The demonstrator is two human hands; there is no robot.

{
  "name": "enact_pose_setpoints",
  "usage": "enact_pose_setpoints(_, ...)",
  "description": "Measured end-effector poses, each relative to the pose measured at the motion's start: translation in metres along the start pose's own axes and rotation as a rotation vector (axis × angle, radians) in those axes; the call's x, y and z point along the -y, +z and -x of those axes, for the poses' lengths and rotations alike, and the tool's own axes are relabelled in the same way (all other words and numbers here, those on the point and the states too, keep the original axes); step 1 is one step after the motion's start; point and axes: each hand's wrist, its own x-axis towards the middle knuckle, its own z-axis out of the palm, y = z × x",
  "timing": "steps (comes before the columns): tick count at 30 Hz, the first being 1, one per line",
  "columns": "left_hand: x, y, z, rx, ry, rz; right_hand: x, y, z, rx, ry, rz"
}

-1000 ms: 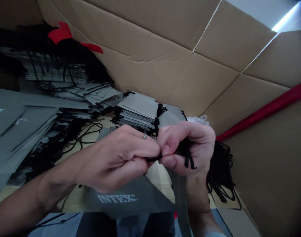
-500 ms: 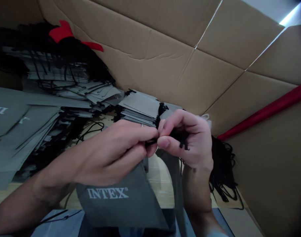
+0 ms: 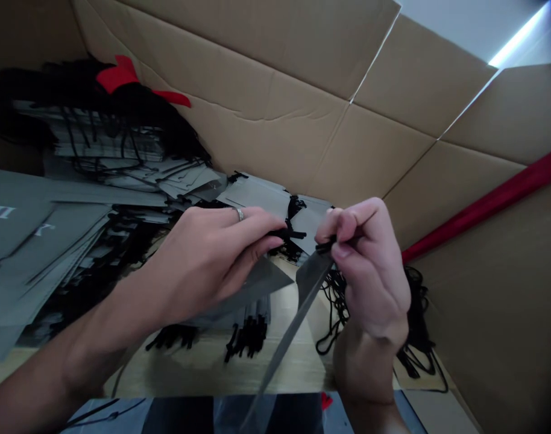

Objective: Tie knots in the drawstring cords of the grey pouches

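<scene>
Left hand (image 3: 212, 265) and right hand (image 3: 370, 271) each pinch the black drawstring (image 3: 288, 234); a slackening grip could drop the grey pouch (image 3: 305, 289) hanging below it.

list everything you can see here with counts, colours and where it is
cardboard walls: several panels, brown, behind and right
red strip: one, red, along right wall
red cloth: one, red, top left
pouch stacks: several, grey with black cords, left and back
loose cords: one tangle, black, beside right wrist
table: one, pale wood, below hands
held pouch: one, grey, hanging from right hand
grey flap: one, grey, under left hand
drawstring: one, black, pinched by left hand
left hand: one, bare, ring on finger, centre
right hand: one, bare, centre right
</scene>
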Motion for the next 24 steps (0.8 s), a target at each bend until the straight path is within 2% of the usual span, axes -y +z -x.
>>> enact_pose_setpoints(5, -0.004, 0.002, 0.001, -0.071, 0.047, -0.215, 0.001, -0.008, 0.005, 0.080, -0.010, -0.097)
enact_pose_setpoints(11, -0.008, 0.001, 0.000, -0.075, 0.010, -0.283, 0.001, -0.012, 0.004, 0.038, 0.019, -0.069)
enact_pose_setpoints(16, -0.010, 0.001, 0.000, -0.075, 0.008, -0.292, 0.005, -0.002, -0.006, -0.013, 0.052, 0.021)
enact_pose_setpoints(24, -0.013, 0.006, -0.002, -0.052, 0.075, -0.283, 0.007, 0.015, -0.009, -0.012, -0.013, 0.027)
